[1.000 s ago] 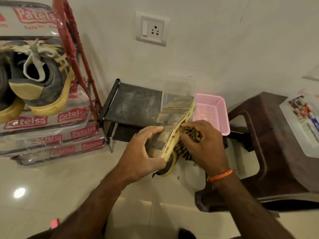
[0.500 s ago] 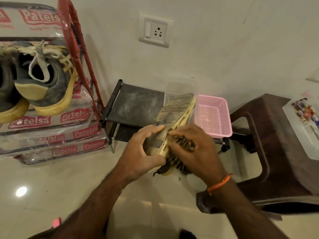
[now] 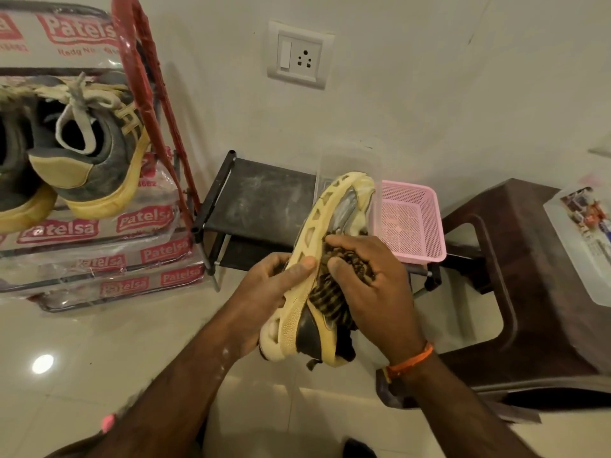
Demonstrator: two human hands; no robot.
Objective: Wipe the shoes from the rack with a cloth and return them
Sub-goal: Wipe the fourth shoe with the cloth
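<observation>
Above pale floor tiles [image 3: 82, 352], left hand [image 3: 264, 292] grips a yellow-soled shoe [image 3: 317, 259]; right hand [image 3: 370, 285] clutches what seems a striped cloth [image 3: 330, 292] against it.

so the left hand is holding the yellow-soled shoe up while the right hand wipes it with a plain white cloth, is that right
Not quite: the cloth is dark with brown and black stripes, not plain white. The head view shows the right hand gripping it against the side of the yellow-soled shoe, which the left hand holds up.
</observation>
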